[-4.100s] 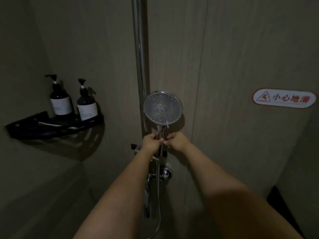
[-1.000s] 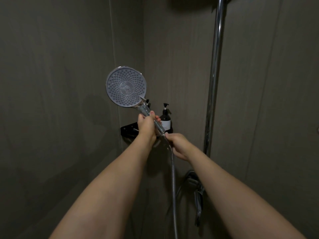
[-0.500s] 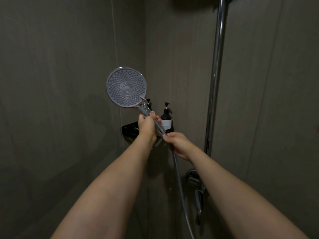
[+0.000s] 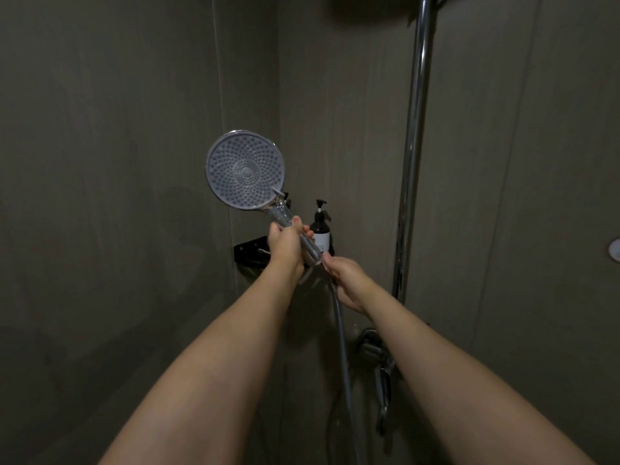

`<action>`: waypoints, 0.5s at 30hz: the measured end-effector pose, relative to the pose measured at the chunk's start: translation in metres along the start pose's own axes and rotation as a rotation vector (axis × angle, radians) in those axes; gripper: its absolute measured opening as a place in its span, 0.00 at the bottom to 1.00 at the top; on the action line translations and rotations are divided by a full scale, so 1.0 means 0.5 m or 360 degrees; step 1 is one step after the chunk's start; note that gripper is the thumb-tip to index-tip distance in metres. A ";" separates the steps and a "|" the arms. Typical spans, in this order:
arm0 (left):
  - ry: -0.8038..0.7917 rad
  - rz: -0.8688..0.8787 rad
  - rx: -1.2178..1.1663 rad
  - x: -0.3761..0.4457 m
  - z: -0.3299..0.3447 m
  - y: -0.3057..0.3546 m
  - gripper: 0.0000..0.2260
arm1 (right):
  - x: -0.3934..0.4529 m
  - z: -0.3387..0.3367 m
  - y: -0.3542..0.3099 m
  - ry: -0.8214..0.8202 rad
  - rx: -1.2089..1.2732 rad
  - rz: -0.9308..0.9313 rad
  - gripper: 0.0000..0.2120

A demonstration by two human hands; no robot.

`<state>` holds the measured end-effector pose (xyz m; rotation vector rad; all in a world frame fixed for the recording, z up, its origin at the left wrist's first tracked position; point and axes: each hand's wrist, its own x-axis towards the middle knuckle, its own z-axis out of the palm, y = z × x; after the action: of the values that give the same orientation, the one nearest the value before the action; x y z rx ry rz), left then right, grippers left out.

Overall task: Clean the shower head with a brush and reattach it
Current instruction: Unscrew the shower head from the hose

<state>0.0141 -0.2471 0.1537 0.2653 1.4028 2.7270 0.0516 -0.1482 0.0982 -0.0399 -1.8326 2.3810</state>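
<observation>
The shower head (image 4: 245, 169) is off its mount and held up in the corner of the stall, round nozzle face pointing back at the camera, handle slanting down to the right. The left hand (image 4: 285, 246) has its fingers wrapped round the clear handle, and the right hand (image 4: 345, 276) pinches the bottom end where the hose (image 4: 340, 333) joins and drops away. Behind the hands there's a dark pump bottle (image 4: 320, 228) with a pale label, too small to read, on a black corner shelf (image 4: 250, 251). A chrome riser pipe (image 4: 414, 146) runs up the right wall with the tap (image 4: 379, 357) below
</observation>
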 end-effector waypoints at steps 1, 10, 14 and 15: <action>-0.0001 0.0002 -0.0002 0.000 0.001 0.000 0.07 | -0.001 0.000 0.000 0.0002 -0.0016 0.0003 0.08; -0.0004 0.0011 0.0005 -0.006 0.002 0.003 0.07 | -0.009 0.004 0.002 -0.0030 0.0047 -0.0031 0.10; -0.0018 -0.0003 -0.0008 -0.010 0.004 0.003 0.08 | -0.012 0.001 -0.002 -0.0013 -0.0013 0.0015 0.08; -0.0015 0.0000 -0.0008 -0.011 0.005 0.003 0.07 | -0.013 0.000 -0.003 -0.0016 -0.0044 -0.0017 0.09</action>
<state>0.0200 -0.2467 0.1559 0.2774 1.3935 2.7254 0.0579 -0.1487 0.0991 -0.0211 -1.8656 2.3534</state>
